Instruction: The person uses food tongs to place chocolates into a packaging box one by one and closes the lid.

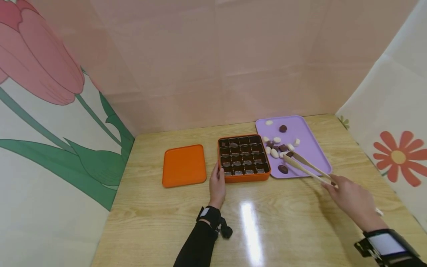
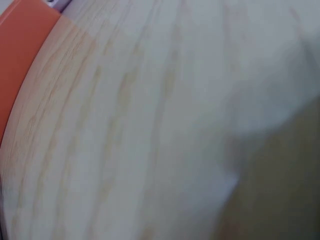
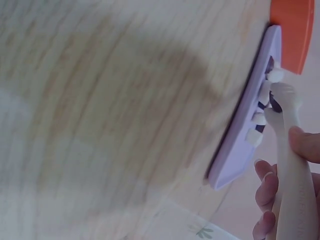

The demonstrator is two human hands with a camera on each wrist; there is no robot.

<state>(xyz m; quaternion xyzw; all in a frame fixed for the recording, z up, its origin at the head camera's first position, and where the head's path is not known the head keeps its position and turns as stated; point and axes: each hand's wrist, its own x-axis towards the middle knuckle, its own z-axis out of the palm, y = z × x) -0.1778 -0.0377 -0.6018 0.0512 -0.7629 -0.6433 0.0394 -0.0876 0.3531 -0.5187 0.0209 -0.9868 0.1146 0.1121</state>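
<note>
My left hand (image 1: 217, 188) holds the near left corner of an orange box (image 1: 247, 178), thumb and fingers at its wall. Inside the box sits a dark brown tray divided into small compartments, with a square and an oval chocolate (image 1: 234, 145) towards its back left. My right hand (image 1: 354, 200) grips pale tongs (image 1: 310, 171), also seen from the side in the right wrist view. Their tips pinch a small dark chocolate (image 1: 289, 154) over the purple tray (image 1: 313, 148). Around the tips lie several white and dark chocolates (image 1: 274, 153).
An orange lid (image 1: 184, 166) lies flat on the wooden table (image 1: 160, 222), left of the box. The purple tray stands against the box's right side. A pink backdrop (image 1: 213, 74) rises behind the table, with flower-printed cloths at both sides.
</note>
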